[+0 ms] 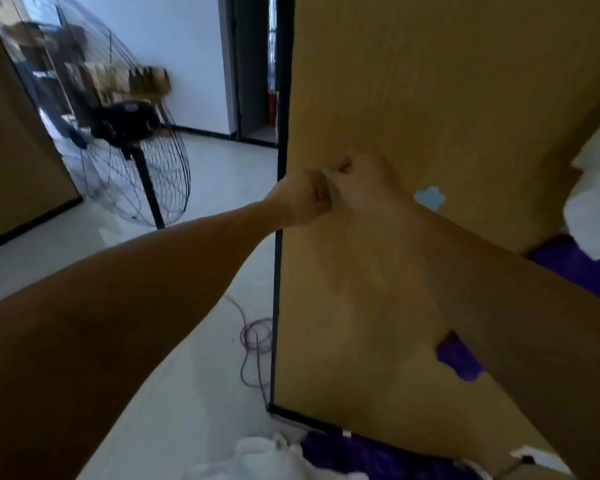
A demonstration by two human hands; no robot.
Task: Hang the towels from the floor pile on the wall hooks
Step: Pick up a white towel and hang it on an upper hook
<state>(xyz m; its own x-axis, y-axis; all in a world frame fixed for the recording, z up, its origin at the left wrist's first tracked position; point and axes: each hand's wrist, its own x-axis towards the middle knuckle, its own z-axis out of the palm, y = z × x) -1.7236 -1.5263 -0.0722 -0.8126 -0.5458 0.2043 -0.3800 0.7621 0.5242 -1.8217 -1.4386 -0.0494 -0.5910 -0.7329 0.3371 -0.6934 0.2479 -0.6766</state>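
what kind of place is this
Likely an indoor room split by partitions, maybe a staged setup: a tan wall panel with a black edge, a standing fan on a pale floor, and towels piled below.

You have a black pedestal fan [132, 133] on your left, its wire cage tilted, standing on the pale floor [205, 174]. A purple cable [255, 336] lies looped just beside the tan panel [430, 81]. Behind is a dark doorway [253, 64].

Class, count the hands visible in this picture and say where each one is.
2. The left hand is curled at the dark edge of the tan wall panel; the right hand lies against that panel just beside it. None seems hidden.
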